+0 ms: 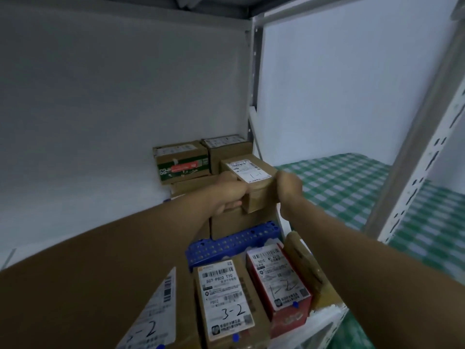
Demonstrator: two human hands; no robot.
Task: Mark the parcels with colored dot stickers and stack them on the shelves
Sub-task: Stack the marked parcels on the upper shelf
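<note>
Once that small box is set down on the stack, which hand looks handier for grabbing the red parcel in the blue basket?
Probably the right hand: the red parcel lies directly beneath that forearm, at the basket's right side.

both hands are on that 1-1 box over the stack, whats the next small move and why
Probably lower the 1-1 box onto the brown boxes beneath it, then let go. The left hand and right hand grip its two sides, and it sits just above the stack, in front of the two back parcels.
</note>
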